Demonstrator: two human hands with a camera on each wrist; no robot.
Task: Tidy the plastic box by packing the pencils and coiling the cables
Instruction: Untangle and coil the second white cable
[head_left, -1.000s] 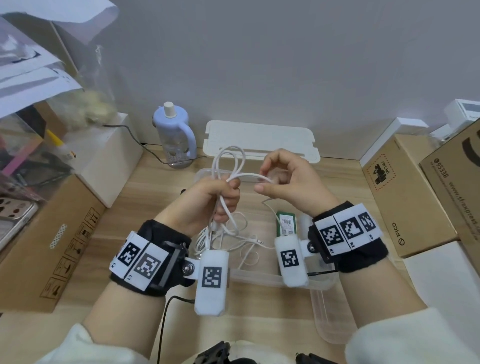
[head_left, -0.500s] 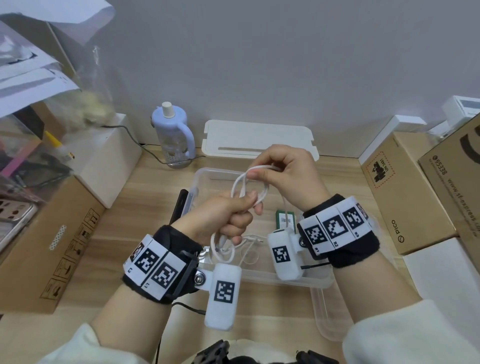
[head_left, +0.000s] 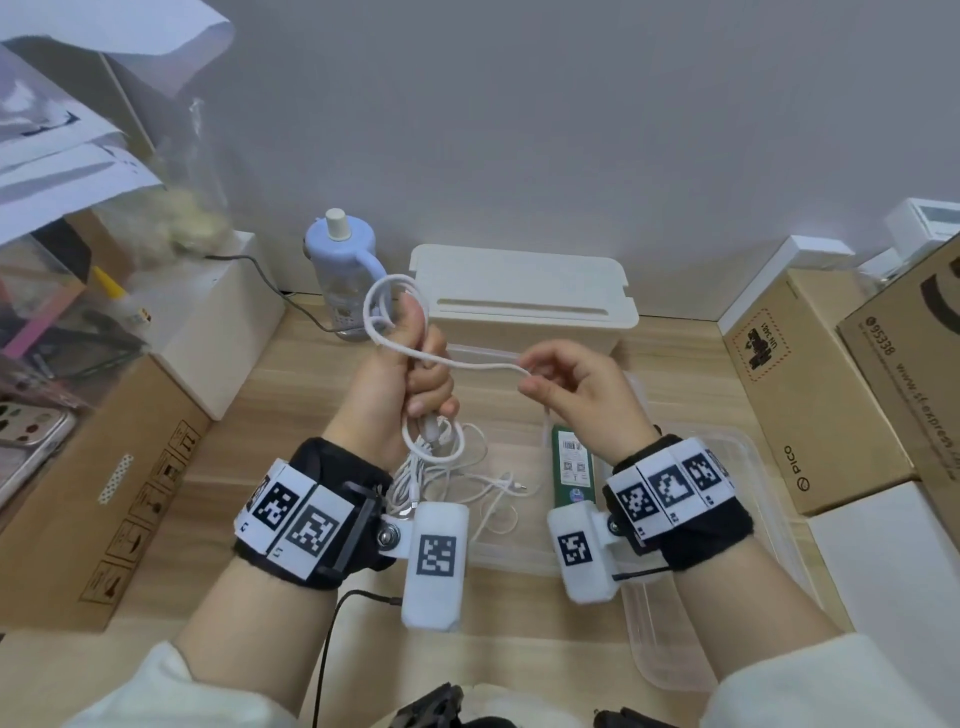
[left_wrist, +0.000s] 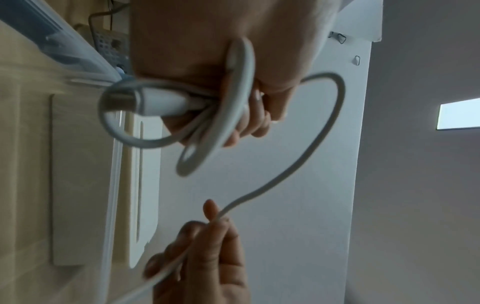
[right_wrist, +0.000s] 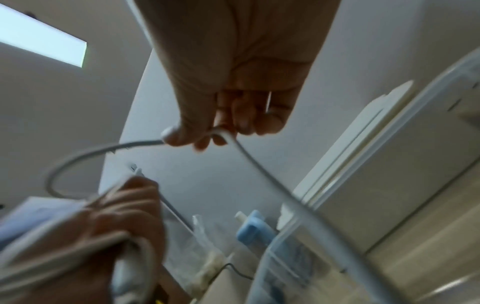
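Note:
My left hand (head_left: 415, 369) is raised above the clear plastic box (head_left: 748, 457) and grips a bundle of white cable loops (head_left: 387, 306), with a loop sticking out above the fist and the plug end (left_wrist: 166, 102) hanging below. A free stretch of the white cable (head_left: 483, 366) runs rightward to my right hand (head_left: 566, 384), which pinches it between thumb and fingers (right_wrist: 205, 131). More thin white cables (head_left: 467, 488) lie tangled in the box, beside a green pencil pack (head_left: 571, 467).
The box's white lid (head_left: 519, 291) leans at the back wall beside a pale blue bottle (head_left: 343, 270). Cardboard boxes (head_left: 93, 493) stand left and right (head_left: 810, 405). A white carton (head_left: 218, 322) sits at the left. Another clear tray (head_left: 675, 649) lies at the front right.
My left hand has lifted and turned upright with the coil, and my right hand has pulled away to the right, drawing out a length of cable between them.

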